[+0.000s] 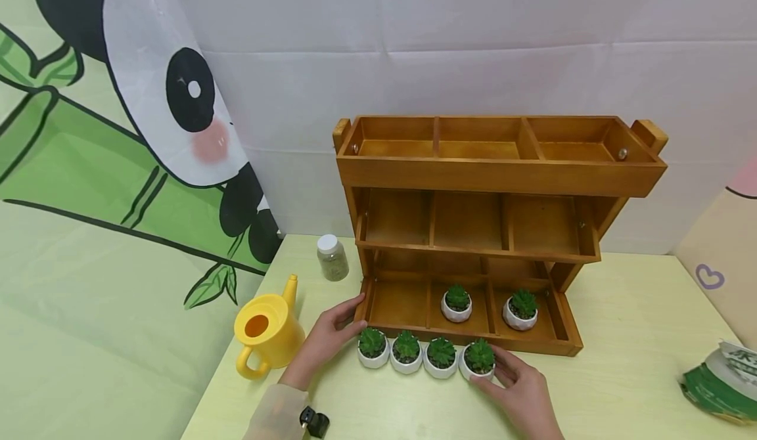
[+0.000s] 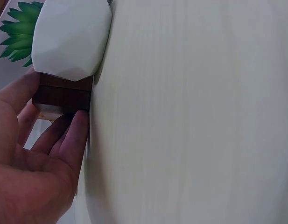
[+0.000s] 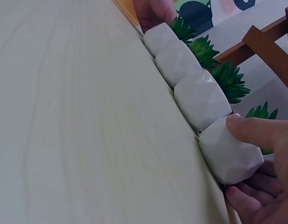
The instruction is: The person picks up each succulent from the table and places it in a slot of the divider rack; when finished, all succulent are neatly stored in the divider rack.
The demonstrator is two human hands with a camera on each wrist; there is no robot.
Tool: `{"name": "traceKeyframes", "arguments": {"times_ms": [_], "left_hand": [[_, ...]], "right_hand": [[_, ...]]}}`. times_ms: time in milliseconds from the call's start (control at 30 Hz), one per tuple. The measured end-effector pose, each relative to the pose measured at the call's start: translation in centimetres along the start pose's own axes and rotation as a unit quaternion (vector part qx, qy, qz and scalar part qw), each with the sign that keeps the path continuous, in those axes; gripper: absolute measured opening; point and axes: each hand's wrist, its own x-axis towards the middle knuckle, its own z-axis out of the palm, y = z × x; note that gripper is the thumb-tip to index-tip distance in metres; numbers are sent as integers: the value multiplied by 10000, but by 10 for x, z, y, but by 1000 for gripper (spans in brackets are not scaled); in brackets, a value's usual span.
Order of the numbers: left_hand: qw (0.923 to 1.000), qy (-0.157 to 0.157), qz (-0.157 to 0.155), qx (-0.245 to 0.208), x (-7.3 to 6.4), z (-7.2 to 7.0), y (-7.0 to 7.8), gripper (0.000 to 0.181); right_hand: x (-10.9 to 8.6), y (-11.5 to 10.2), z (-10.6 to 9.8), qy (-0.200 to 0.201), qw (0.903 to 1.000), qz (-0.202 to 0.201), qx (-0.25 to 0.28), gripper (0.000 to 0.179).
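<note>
Shelf (image 1: pixel 497 178) being gripped by left hand (image 1: pixel 331 333), end pot (image 3: pixel 230 153) by right hand (image 1: pixel 522 387); two plants (image 1: pixel 457 299) being housed inside, four left outside.

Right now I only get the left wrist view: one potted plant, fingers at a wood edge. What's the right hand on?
Observer: The right hand grips the rightmost potted plant of a row.

Operator: How many in that row?

Observer: Four, side by side on the table, in front of the wooden shelf.

Operator: Any in the shelf?

Observer: Two, both in the bottom tier: one plant in the middle compartment, another plant in the right compartment.
</note>
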Motion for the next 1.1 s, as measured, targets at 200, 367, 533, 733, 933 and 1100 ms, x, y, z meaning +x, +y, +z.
{"name": "traceKeyframes", "arguments": {"times_ms": [200, 367, 533, 733, 933, 1100], "left_hand": [[10000, -42, -23, -68, 1, 0, 0, 58], [10000, -37, 29, -80, 0, 0, 0, 57], [10000, 10, 42, -22, 1, 1, -1, 57], [9999, 44, -89, 53, 1, 1, -1, 58], [9998, 56, -171, 52, 0, 1, -2, 58], [9997, 86, -207, 62, 1, 1, -2, 58]], "right_hand": [[-1, 3, -1, -3, 9997, 11, 231, 74], [-1, 2, -3, -61, 9996, 69, 273, 74], [0, 1, -4, -120, 9995, 102, 289, 75], [-1, 1, -5, -122, 9995, 93, 287, 75], [1, -1, -9, -161, 9996, 33, 217, 78], [1, -7, -14, -188, 9996, -126, 162, 74]]}}
